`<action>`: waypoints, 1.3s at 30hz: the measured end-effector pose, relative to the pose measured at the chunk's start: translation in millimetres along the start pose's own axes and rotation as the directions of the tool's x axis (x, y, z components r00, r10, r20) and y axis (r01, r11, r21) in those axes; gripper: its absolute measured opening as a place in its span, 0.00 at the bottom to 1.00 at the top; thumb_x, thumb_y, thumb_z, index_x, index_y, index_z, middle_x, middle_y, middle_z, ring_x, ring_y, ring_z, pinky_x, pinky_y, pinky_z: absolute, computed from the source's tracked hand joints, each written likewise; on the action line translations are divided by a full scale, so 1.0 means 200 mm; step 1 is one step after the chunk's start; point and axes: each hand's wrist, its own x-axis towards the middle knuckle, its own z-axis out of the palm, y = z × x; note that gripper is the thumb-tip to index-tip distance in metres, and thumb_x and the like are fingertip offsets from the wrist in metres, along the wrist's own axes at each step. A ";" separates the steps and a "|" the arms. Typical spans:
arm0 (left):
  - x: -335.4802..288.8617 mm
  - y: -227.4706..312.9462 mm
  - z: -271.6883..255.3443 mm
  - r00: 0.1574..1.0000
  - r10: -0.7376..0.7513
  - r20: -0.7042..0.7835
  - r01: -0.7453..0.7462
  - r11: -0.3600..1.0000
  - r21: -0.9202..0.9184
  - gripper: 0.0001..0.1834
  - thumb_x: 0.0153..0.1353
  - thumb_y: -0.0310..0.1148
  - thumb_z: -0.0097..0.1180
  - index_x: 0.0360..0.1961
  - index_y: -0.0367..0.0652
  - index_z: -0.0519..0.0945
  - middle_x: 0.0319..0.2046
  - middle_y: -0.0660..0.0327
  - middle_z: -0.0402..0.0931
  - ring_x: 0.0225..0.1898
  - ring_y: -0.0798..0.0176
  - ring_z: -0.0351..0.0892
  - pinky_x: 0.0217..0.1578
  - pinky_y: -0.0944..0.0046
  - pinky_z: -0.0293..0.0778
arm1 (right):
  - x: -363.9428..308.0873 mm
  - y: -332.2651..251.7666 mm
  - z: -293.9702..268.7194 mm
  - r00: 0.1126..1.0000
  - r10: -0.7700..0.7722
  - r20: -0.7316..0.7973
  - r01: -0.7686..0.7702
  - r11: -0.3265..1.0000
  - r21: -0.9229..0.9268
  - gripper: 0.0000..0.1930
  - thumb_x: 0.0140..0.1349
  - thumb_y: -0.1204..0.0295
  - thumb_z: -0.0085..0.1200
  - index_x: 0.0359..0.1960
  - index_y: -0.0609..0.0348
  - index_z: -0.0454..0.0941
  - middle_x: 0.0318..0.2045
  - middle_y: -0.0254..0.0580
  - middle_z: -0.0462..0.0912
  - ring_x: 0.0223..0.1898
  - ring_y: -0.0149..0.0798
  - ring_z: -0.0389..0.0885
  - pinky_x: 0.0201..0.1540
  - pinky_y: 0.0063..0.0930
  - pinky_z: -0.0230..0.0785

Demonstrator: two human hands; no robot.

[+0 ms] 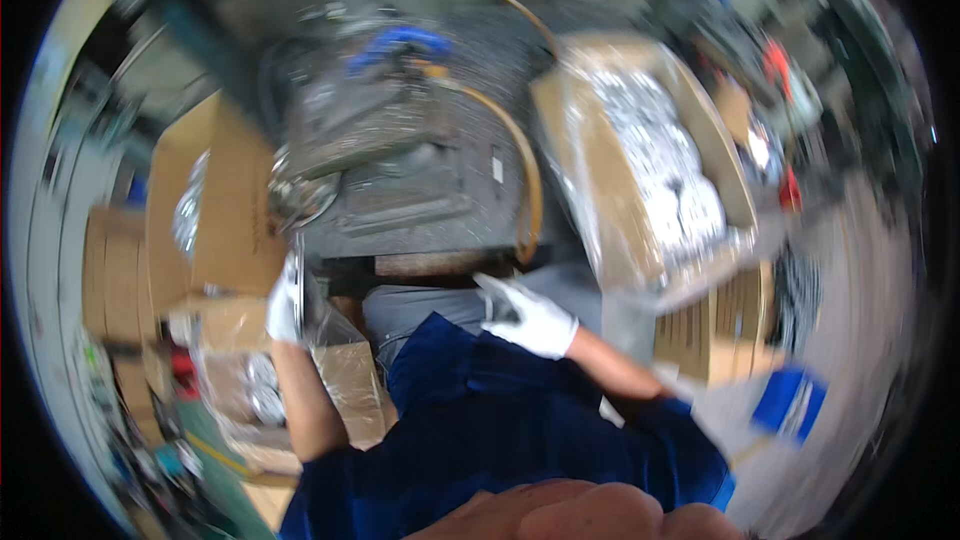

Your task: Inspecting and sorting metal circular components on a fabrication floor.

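Note:
My left hand (284,308), in a white glove, is at the left front corner of the workbench (500,210). It grips a thin metal piece (301,285), seen nearly edge-on, so its full shape does not show. My right hand (530,320), also gloved, hovers over my lap with thumb and fingers apart, holding nothing. On the bench ahead stands a grey metal fixture (390,155), blurred by motion. Shiny round metal parts (305,195) lie at its left side, just beyond my left hand.
An open carton (560,140) lined with plastic, full of shiny round parts (655,155), stands right of the fixture. More cartons (235,200) stand at left. A yellow hose (530,170) curves over the bench beside a blue tool (400,45). A blue box (790,403) lies at lower right.

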 end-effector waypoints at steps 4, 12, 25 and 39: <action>-0.14 -0.42 0.37 0.803 -0.595 -0.029 0.572 0.784 -0.240 0.18 0.64 0.45 0.48 0.43 0.40 0.74 0.15 0.64 0.67 0.10 0.70 0.63 0.09 0.70 0.60 | 0.18 -0.31 -0.13 0.948 -0.317 -0.012 0.308 0.929 -0.206 0.31 0.54 0.60 0.54 0.60 0.50 0.60 0.55 0.49 0.68 0.48 0.55 0.75 0.49 0.43 0.72; 0.03 -0.53 0.69 0.932 -0.343 -0.116 0.338 0.707 0.621 0.41 0.62 0.60 0.42 0.63 0.35 0.60 0.31 0.55 0.76 0.23 0.68 0.76 0.25 0.72 0.71 | -0.02 -0.30 -0.71 0.993 0.025 -0.117 -0.058 0.956 -0.289 0.17 0.57 0.59 0.57 0.41 0.59 0.76 0.33 0.44 0.80 0.36 0.42 0.81 0.40 0.30 0.72; -0.04 -0.30 0.09 0.896 -0.263 -0.357 0.393 0.844 0.366 0.31 0.64 0.56 0.44 0.52 0.37 0.71 0.29 0.61 0.76 0.20 0.68 0.72 0.21 0.70 0.69 | -0.36 0.59 -1.52 0.600 0.725 -0.338 -0.787 0.611 -0.086 0.29 0.56 0.61 0.59 0.56 0.66 0.68 0.34 0.43 0.81 0.26 0.31 0.77 0.29 0.26 0.70; -0.84 0.00 -0.80 0.773 0.389 -0.501 0.522 0.058 0.851 0.23 0.64 0.42 0.48 0.56 0.41 0.73 0.58 0.53 0.65 0.56 0.60 0.68 0.50 0.62 0.71 | -0.51 0.82 -1.38 0.782 0.595 -0.183 -0.622 0.759 -0.192 0.13 0.59 0.73 0.50 0.45 0.63 0.73 0.37 0.38 0.77 0.39 0.35 0.74 0.48 0.33 0.67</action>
